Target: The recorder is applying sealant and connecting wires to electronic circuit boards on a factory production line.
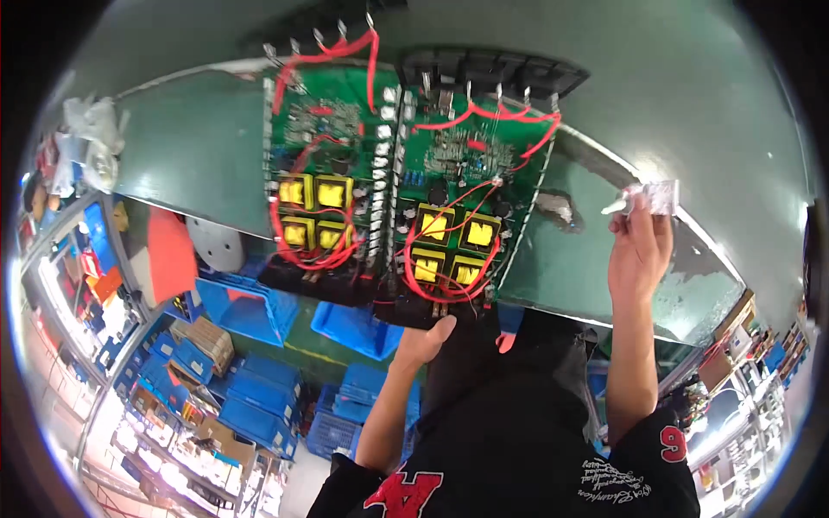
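Two green circuit boards stand side by side on the grey-green bench, the left circuit board (321, 160) and the right circuit board (466, 177). Each carries yellow-and-black transformers, red wires and a row of metal pieces along its sides. At the near edge of the right board, my left hand (425, 340) grips the black base (414, 312), thumb on top and fingers hidden below. Off to the right, above the bench, my right hand (641, 252) pinches a small whitish tube (661, 198) with a white nozzle pointing left, apart from the boards.
A black slotted frame (492, 71) lies behind the right board. Blue bins (246, 308) sit below the bench at the left, by an orange-red chair-like panel (171, 255). Clear plastic bags (91, 142) hang at far left. A pale stain (557, 209) marks the bench.
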`<state>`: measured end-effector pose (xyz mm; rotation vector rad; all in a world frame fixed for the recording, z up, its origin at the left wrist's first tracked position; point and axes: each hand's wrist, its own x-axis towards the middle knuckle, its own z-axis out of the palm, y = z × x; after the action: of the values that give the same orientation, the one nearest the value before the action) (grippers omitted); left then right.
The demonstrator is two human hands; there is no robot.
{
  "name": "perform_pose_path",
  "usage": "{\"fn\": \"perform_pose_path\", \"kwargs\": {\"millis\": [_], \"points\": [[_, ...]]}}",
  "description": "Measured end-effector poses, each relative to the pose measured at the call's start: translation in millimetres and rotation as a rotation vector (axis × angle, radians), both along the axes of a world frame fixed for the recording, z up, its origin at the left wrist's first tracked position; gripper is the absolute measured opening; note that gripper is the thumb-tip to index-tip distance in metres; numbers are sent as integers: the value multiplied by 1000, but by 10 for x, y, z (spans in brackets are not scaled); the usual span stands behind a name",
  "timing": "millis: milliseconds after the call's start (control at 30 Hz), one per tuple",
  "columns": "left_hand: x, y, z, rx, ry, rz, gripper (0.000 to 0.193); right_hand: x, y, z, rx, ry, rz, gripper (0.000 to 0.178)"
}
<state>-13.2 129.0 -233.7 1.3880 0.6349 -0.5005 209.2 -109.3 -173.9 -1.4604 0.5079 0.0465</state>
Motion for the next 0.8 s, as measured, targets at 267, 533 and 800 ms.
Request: {"fn": "perform_pose_path", "kwargs": {"millis": [267,533,800], "points": [[188,-75,23,-269,295,373,26,-1096,-1800,-353,-898,309,-7,36],[105,-1,-251,-433,33,278,29,-1021,-926,-229,-936,251,370,44],[213,-117,-139,-531,176,528,35,-713,650,-916,187,544,205,51]]}}
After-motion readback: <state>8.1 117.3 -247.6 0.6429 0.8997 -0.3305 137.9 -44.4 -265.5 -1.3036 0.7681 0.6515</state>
